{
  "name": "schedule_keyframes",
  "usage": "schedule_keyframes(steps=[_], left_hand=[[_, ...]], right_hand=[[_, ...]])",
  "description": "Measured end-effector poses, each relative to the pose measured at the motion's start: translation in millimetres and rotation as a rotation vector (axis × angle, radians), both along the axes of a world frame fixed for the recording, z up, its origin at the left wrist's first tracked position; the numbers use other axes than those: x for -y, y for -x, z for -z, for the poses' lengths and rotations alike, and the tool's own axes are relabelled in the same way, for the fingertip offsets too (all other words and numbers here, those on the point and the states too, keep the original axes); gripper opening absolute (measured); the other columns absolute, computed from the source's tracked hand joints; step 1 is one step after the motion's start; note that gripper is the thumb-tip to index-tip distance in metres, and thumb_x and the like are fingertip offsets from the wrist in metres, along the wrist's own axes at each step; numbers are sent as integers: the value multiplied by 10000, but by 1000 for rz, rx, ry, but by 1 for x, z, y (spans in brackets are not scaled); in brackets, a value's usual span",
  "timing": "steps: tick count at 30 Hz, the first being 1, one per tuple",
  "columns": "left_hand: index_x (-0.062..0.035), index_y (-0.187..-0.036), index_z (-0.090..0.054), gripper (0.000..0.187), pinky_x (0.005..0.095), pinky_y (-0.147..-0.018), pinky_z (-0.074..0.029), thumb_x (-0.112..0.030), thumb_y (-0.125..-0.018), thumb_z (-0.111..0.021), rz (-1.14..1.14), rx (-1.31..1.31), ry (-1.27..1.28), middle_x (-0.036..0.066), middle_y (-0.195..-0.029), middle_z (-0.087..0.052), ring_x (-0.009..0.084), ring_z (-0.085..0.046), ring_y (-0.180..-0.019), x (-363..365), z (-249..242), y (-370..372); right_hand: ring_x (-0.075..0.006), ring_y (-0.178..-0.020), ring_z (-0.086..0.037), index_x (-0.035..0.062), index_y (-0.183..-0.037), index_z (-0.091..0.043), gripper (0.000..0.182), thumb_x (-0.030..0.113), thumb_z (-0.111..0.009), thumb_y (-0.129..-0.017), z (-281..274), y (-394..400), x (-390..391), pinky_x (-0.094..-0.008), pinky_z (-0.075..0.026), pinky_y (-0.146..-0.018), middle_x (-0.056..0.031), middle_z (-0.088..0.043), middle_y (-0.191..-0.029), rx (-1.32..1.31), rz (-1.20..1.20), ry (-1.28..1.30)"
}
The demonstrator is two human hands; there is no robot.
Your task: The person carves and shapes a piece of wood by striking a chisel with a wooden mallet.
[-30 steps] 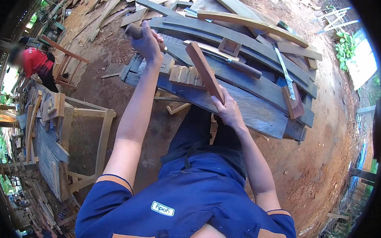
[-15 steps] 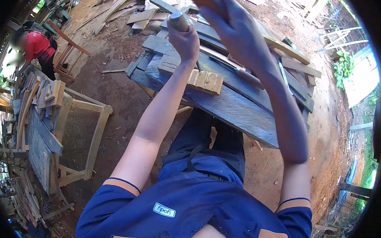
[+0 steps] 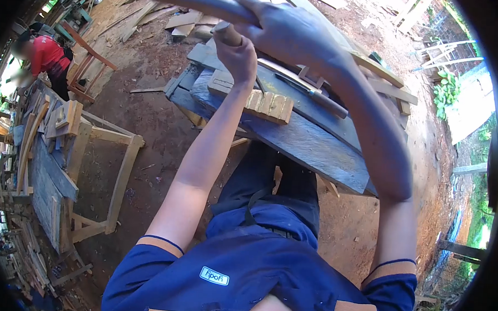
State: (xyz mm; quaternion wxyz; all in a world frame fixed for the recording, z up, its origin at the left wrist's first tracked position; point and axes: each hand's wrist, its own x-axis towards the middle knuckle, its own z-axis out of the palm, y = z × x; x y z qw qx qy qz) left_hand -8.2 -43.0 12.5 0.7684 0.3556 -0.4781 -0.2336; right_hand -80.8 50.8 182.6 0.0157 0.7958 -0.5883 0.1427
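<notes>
My left hand [image 3: 239,58] is wrapped round the handle of a chisel [image 3: 229,34], whose butt end points up. The dark blade [image 3: 260,85] runs down to a notched wooden block [image 3: 269,106] on the bench; the tip's exact contact is hard to see. Several cuts cross the block's top. Above and beside the chisel, my right hand [image 3: 282,32] grips a thick wooden bar [image 3: 203,2], held slantwise and slightly blurred. The bar's far end reaches over the chisel's butt, apparently apart from it. A second chisel [image 3: 324,101] lies on the bench behind the block.
The grey plank bench [image 3: 310,144] stands before me, with loose boards [image 3: 380,67] along its far side. Scrap wood [image 3: 182,20] litters the ground beyond. At left are another wooden bench [image 3: 53,186] and a person in a red shirt [image 3: 46,56].
The wooden bar has swung down and left, from raised at the top edge to across the chisel's butt. My left hand and the block have barely moved.
</notes>
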Motion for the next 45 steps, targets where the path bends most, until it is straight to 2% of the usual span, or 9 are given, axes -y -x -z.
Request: schedule_keyframes(steps=[5, 7, 10, 15, 18, 27, 36, 41, 45], left_hand=[[37, -1142, -502, 362, 354, -861, -488, 39, -792, -592, -60, 39, 56, 169, -1008, -586, 287, -621, -931, 0, -4, -4], [30, -1195, -418, 438, 292, -529, -512, -116, -870, -672, 92, -154, -113, 98, -861, -563, 143, -570, -565, 10, 8, -15], [4, -1148, -409, 337, 265, -391, -453, -62, -889, -615, 165, -354, -153, 71, -755, -538, 103, -494, -431, -7, 0, -26], [-63, -863, -447, 192, 270, -469, -495, -85, -917, -630, 117, -576, -330, 9, -596, -520, 101, -520, -469, -14, 14, -53], [-52, -868, -466, 257, 291, -515, -542, -179, -901, -686, 64, -772, -486, 41, -663, -545, 133, -539, -511, -10, 38, -74], [-44, -1069, -435, 653, 365, -620, -571, -563, -806, -732, -105, -974, -745, 107, -804, -581, 182, -605, -664, 5, 44, -93], [-27, -1019, -504, 560, 312, -674, -572, -549, -878, -652, 399, -234, -236, 57, -749, -560, 169, -597, -632, 12, -33, -43], [-92, -865, -456, 740, 280, -480, -374, -805, -883, -260, 726, -193, -236, 41, -638, -511, 126, -454, -475, -2, -47, -16], [-75, -858, -456, 774, 292, -428, -376, -815, -877, -231, 719, -36, -118, 41, -532, -446, 141, -421, -406, -12, -38, 6]], right_hand=[[-337, -945, -682, 122, -1275, -555, 472, 421, -526, -911, 5, 14, -4, -450, -526, -882, -189, -691, -1019, 6, 37, -97], [-352, -969, -672, 122, -1287, -545, 467, 407, -527, -916, 35, 27, -11, -458, -515, -889, -197, -684, -1044, 209, 50, -63], [-365, -1044, -645, 125, -1336, -508, 477, 362, -563, -926, 79, 43, -34, -445, -479, -907, -222, -660, -1120, 635, 66, -148], [-295, -1018, -643, 72, -1365, -480, 532, 359, -569, -925, 187, 73, -75, -395, -480, -894, -216, -659, -1082, 957, 272, -436], [-293, -1003, -637, 57, -1372, -458, 535, 350, -555, -935, 197, 70, -103, -393, -478, -890, -212, -655, -1081, 1090, 488, -689], [-363, -1173, -580, 150, -1441, -390, 580, 372, -563, -935, 234, 71, -124, -429, -438, -978, -233, -602, -1245, 1003, 406, -449], [-354, -1180, -575, 163, -1458, -378, 591, 374, -564, -937, 254, 71, -124, -421, -432, -988, -221, -599, -1257, 1096, 363, -404], [-354, -1183, -573, 153, -1453, -382, 585, 369, -561, -940, 253, 70, -124, -421, -431, -989, -223, -595, -1262, 1129, 341, -402], [-363, -1182, -572, 153, -1450, -380, 586, 367, -564, -938, 258, 72, -124, -429, -434, -987, -225, -593, -1264, 1101, 337, -396]])
